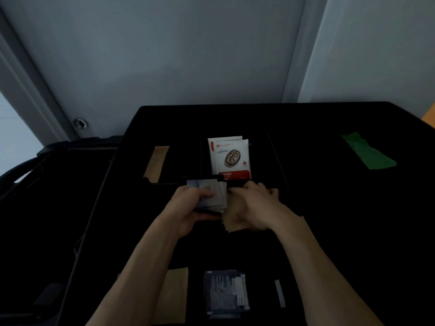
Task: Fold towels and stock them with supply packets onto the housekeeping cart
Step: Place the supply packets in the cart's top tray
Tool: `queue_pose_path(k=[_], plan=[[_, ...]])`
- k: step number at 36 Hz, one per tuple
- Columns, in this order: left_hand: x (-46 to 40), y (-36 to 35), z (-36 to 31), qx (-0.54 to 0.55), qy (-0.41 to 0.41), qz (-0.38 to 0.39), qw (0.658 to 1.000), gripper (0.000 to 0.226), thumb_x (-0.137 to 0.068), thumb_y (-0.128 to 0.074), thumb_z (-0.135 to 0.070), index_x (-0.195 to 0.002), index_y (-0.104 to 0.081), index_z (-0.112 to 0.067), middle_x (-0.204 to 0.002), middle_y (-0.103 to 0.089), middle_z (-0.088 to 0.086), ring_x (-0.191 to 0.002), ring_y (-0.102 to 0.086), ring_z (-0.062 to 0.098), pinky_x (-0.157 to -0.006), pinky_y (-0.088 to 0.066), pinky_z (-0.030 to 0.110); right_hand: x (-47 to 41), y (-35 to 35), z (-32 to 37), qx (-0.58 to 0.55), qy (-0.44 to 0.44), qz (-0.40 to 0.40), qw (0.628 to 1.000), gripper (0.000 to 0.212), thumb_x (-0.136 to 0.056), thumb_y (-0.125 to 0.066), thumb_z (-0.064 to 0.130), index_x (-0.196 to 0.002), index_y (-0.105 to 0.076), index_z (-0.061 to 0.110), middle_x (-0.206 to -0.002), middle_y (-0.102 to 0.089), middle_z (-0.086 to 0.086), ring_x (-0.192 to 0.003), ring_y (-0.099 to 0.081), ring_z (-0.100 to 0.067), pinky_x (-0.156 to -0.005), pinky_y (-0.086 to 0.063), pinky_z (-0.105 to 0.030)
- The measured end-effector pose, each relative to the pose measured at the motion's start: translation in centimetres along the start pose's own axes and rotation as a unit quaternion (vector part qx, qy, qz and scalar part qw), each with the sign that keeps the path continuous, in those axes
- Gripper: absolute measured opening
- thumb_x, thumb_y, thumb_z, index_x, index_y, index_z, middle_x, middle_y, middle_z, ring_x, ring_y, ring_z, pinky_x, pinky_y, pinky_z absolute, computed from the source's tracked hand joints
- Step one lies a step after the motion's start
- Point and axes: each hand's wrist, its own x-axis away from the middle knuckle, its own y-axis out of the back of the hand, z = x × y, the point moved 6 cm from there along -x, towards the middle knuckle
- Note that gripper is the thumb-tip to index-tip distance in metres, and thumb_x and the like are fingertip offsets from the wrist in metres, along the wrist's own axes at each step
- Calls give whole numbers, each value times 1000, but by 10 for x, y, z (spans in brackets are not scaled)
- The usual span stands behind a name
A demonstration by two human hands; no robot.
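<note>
Grey wall [164, 55] behind, dim light, black housekeeping cart top [329, 208] split into compartments by low dividers. Left hand [190, 208] sits over the middle of the tray, palm turned inward, thumb on top; its grip is curled round a stack of grey-white supply packets [215, 194], held fanned and roughly upright. Right hand [251, 208] is just beside it, fingers curled down onto a stack of tan packets [231, 222] whose lower edge pokes out under the palm; grip looks narrow and closed on those packets, though the fingertips are blurred. The two hands nearly touch at the packet edges. Both forearms come in bare from the bottom of the view. Directly beyond the hands, the centre rear compartment holds white coffee packets [229, 158] standing upright, coffee-bean print and red band facing the camera. Rear left compartment holds a tan sachet [156, 163] leaning at a slant. Far right rear holds a green packet [368, 150] lying flat. Near edge: a tan packet [175, 295] partly hidden by the left forearm, a stack of dark foil packets [223, 292] with white labels in the middle, and a thin white strip [280, 292] to the right. Dark cart frame or handle [47, 151] to the left, detail too dark to tell.
</note>
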Motion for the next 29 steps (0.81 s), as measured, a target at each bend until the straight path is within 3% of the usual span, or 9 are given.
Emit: queue_pose_path(k=[4,8,12,16,22,29], plan=[[-2,-3,6,-6,12,26,1000,21,-90,-63,1,-110,-67,-2,-103,-73,21,-94,-71,38,-71,-62,52,3,-4,-4,32,-6,0,999,70,-91,-61,44,-152,-27,37,-147,-38,-8,-138,-29,-28,-116,-4,-53],[0,-7,9,-13,16,63,998,18,-90,-66,-1,-107,-69,-3,-99,-75,18,-90,-73,34,-71,-62,51,10,2,-2,-17,23,-23,999,80,-74,-68,66,-143,-36,42,-141,-40,-3,-136,-30,-24,-118,0,-49],[1,-7,8,-15,12,81,997,21,-90,-65,-2,-111,-68,-2,-102,-74,20,-89,-73,34,-66,-61,48,13,-3,-5,-41,19,59,997,81,-72,-76,60,-142,-40,41,-148,-31,-1,-137,-28,-26,-116,-12,-48],[-1,-1,4,2,6,81,997,20,-89,-67,-2,-108,-69,-2,-98,-76,19,-90,-74,35,-69,-60,56,14,-3,-4,-30,15,72,997,80,-78,-75,53,-147,-37,41,-150,-30,-2,-137,-26,-29,-116,-15,-49],[-3,1,4,19,-9,75,997,26,-89,-67,-3,-115,-67,-1,-102,-75,20,-92,-74,35,-73,-60,55,12,-10,-4,31,24,77,996,72,-87,-70,41,-149,-33,40,-158,-25,-1,-145,-16,-27,-118,4,-52],[-1,-9,6,31,-20,107,994,26,-90,-66,-3,-116,-67,2,-109,-73,23,-98,-72,37,-74,-61,49,9,-12,-5,24,17,74,997,64,-86,-64,35,-145,-38,38,-157,-28,1,-148,-9,-26,-116,8,-55]])
